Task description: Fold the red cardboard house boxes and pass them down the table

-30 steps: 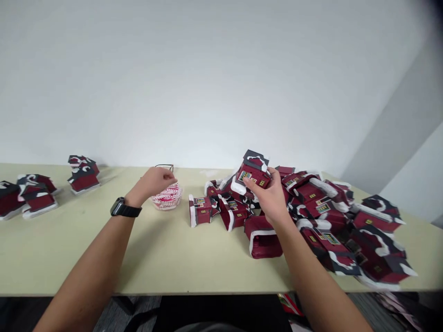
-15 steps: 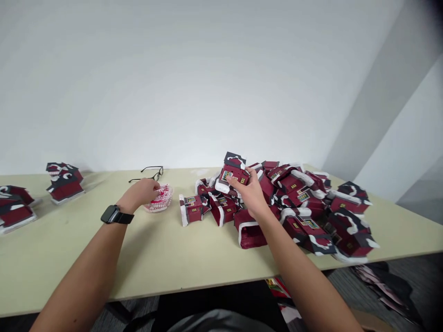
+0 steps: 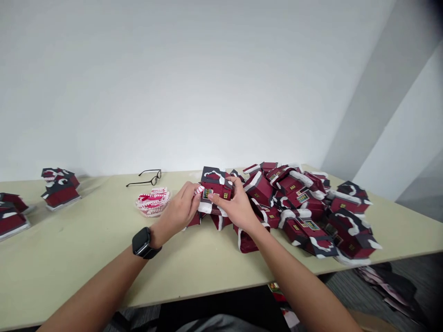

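My right hand [image 3: 238, 203] grips a small dark-red model house [image 3: 221, 190] with a grey, snow-edged roof, tilted above the table. Its thumb lies across the front, near a window. My left hand [image 3: 182, 207], wearing a black watch, pinches a small red-and-white striped piece [image 3: 199, 189] against the left side of the house front. What the piece is exactly I cannot make out. Behind the left wrist sits a heap of red-and-white striped pieces [image 3: 152, 203], bowl-shaped in outline. More houses lie under and beside the held one, partly hidden by my hands.
A pile of similar model houses [image 3: 294, 193] covers the table's right side. At the left, some houses stand upright, such as this one [image 3: 62, 191]. Black-framed glasses [image 3: 152, 177] lie near the wall [image 3: 207, 83]. The pale table [image 3: 104, 258] ends in front of me.
My left hand has moved right from the striped heap to the house, bringing a striped piece. My right hand has brought the house lower and left, so both hands now meet at it.
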`<state>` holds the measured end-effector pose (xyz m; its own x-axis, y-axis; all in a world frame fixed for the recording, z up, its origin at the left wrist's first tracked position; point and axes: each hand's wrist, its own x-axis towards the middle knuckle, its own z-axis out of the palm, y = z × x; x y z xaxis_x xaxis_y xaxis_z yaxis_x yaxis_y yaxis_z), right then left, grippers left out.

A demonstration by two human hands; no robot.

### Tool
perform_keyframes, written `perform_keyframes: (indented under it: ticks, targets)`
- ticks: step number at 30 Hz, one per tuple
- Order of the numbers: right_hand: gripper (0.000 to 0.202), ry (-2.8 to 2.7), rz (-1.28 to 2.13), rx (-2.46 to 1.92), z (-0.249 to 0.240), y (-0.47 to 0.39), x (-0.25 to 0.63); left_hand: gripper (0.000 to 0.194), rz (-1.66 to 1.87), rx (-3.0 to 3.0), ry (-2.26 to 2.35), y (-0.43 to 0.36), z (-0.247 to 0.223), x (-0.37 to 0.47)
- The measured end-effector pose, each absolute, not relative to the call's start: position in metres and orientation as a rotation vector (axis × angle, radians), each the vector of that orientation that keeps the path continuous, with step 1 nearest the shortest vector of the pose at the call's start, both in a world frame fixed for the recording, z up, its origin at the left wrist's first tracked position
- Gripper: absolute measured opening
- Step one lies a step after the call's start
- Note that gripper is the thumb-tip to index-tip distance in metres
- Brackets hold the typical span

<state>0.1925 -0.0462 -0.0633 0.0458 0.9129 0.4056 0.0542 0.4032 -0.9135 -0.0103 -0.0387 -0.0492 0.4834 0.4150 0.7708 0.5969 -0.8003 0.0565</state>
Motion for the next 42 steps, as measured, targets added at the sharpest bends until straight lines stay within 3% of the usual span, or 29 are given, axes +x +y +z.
perform_keyframes:
  ticks: [5, 12, 28, 42]
  targets:
    - [0.069, -1.414, 0.831, -0.983, -0.065, -0.045, 0.193, 0.029, -1.23, -2.472, -0.82, -0.034, -0.06, -0.013]
    - [0.068, -1.466, 0.782, -1.049, -0.067, -0.044, 0.193, 0.019, -1.176, -2.318, -0.672, -0.034, -0.055, -0.015]
    - [0.057, -1.563, 0.942, -0.884, -0.061, -0.053, 0.19, 0.049, -1.164, -2.197, -0.527, -0.039, -0.049, -0.022]
    - [0.056, -1.604, 0.884, -0.915, -0.064, -0.052, 0.192, 0.058, -1.165, -2.318, -0.515, -0.032, -0.052, -0.026]
